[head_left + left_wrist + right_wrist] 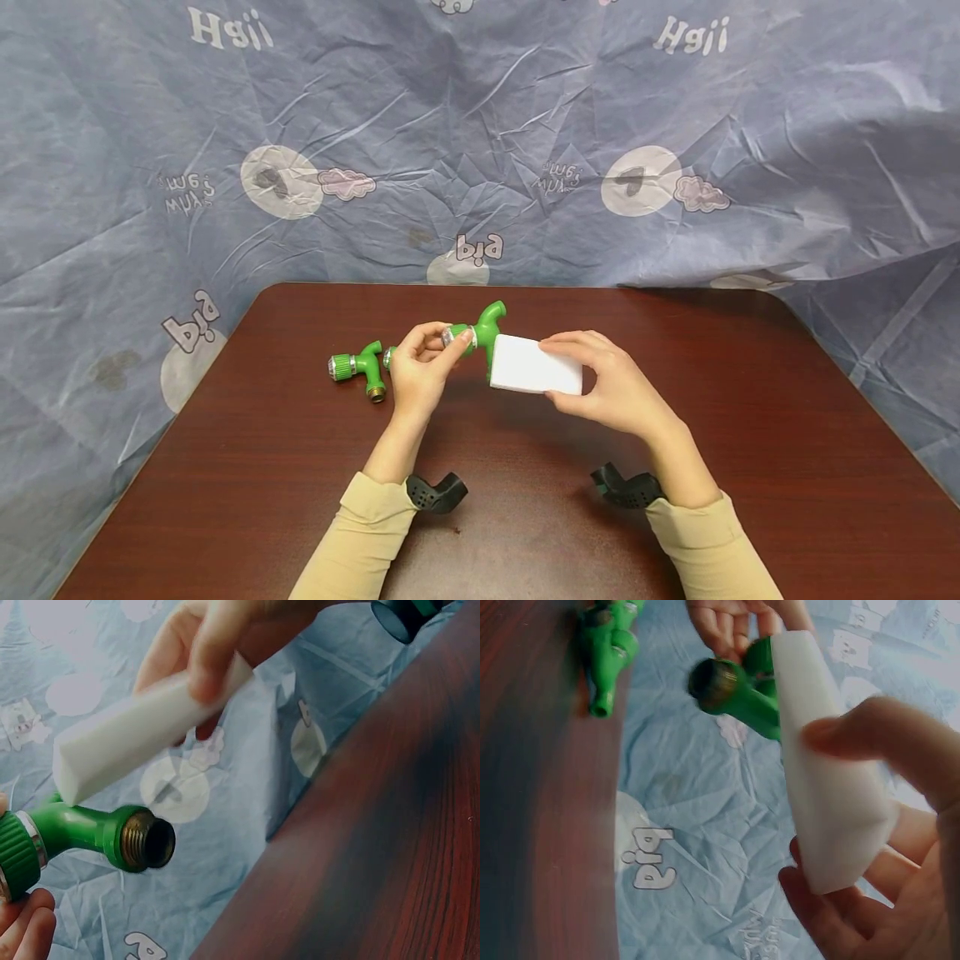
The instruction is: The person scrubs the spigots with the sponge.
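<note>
My left hand [422, 367] grips a green faucet [488, 327] by its ribbed knob, above the table. The brass-threaded inlet of this faucet [75, 829] points away from the hand in the left wrist view. In my right hand [611, 379], a white sponge block [534, 365] is pinched between thumb and fingers. Its near end overlaps the faucet body in the head view and lies right at it in the left wrist view. Seen from the right wrist, the sponge [825, 765] covers part of the faucet.
On the dark red wooden table [750, 417], another green faucet [367, 367] lies left of my left hand. A further green faucet [387, 357] is mostly hidden behind that hand. A blue-grey printed cloth [480, 150] hangs behind the table. Black bands [435, 493] sit at both wrists.
</note>
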